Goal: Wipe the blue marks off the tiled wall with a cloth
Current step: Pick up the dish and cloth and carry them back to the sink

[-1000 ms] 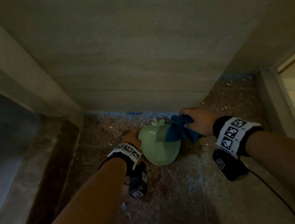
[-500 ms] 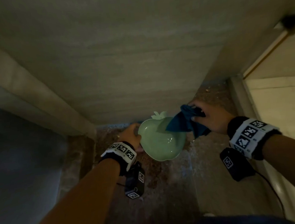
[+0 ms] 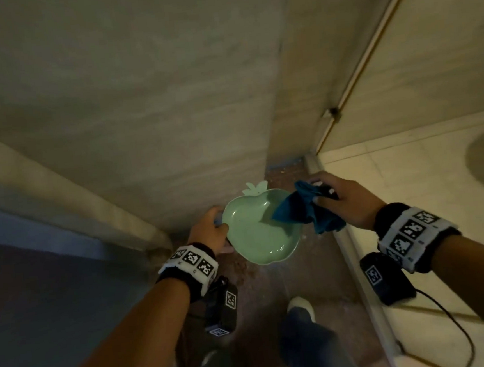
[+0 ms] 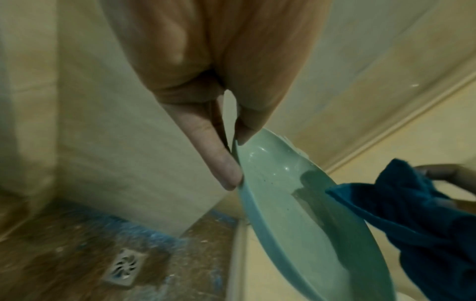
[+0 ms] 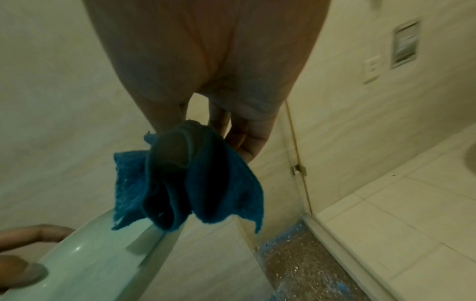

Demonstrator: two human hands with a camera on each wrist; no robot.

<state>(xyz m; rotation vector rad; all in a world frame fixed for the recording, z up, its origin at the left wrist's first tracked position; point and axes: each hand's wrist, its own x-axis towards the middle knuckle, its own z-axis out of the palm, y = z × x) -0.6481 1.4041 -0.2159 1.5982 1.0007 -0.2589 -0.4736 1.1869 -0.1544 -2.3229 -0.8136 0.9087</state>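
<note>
a dim tiled corner seen from above. the left hand [image 3: 210, 233] pinched the rim of a pale green apple-shaped dish [image 3: 261, 228], thumb on the inside and fingers beneath, holding it tilted in the air above the speckled brown floor [image 3: 261, 287]. the right hand [image 3: 344, 200] was closed around a bunched dark blue cloth [image 3: 304, 210], whose loose corners hung over the dish's far edge. the tiled wall [image 3: 139, 90] rose just beyond both hands; blue smears showed along its foot where it met the floor [image 4: 144, 230], near a metal drain [image 4: 123, 266]. the cloth looked soft, limp and light, probably damp, so it would likely wipe best gathered into a pad in the palm. the dish looked smooth, rigid and possibly slippery when wet, so a firm hold on its rim seemed wise.
</note>
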